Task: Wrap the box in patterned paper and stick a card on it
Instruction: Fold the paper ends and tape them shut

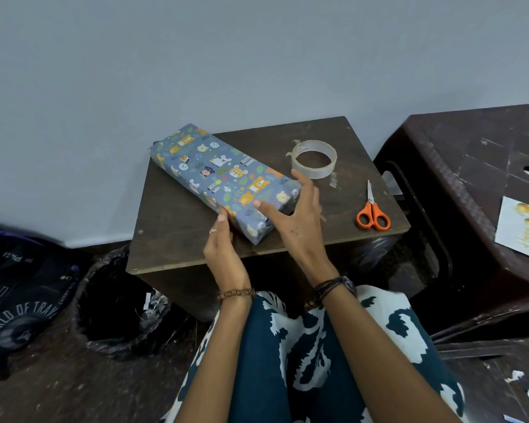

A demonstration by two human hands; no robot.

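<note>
Head view, dim and even indoor light with a cool cast. The pale wall point(257, 56) behind the desk point(177, 221) is the brightest area, fading darker toward its upper corners. No hard shadows fall on the desk; only a soft dark patch lies under the hands at its near edge. The floor left of the desk and the bin point(116, 303) there sink into near-black with little detail. Wide-angle distortion bends the wall's base line and the stool point(471, 166) right of the desk. Detail is soft throughout, softest at the frame edges.
</note>
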